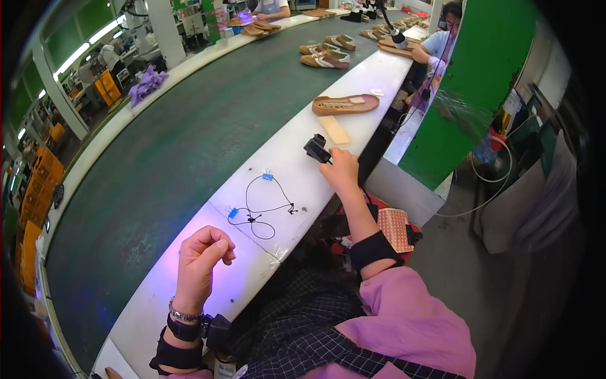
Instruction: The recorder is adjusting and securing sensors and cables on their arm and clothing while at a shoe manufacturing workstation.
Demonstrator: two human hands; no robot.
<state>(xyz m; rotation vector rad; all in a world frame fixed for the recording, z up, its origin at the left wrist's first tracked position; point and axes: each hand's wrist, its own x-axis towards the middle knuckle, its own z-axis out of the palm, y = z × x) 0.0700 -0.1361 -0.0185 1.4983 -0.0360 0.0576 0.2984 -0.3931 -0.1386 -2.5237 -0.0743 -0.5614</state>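
My right hand [341, 170] is closed around a small black boxy device [317, 149], held above the white worktop [278, 170]. Just beyond it lie a pale yellow rectangular piece [334, 130] and a tan shoe upper [345, 105] with an opening along its middle. My left hand [203, 256] hangs over the nearer worktop in purple light, fingers curled and thumb pressed against them; anything inside is hidden. Between the hands, a thin black cord [247, 194] lies in loops, with a blue binder clip [268, 177] and a second blue clip [233, 213] on it.
A green conveyor belt [158, 170] curves along the worktop's left, carrying several brown-and-white shoes [325, 59] farther off. A green panel [476, 95] rises at right, with a person [435, 47] seated beyond it. A patterned red item [396, 228] sits below my right forearm.
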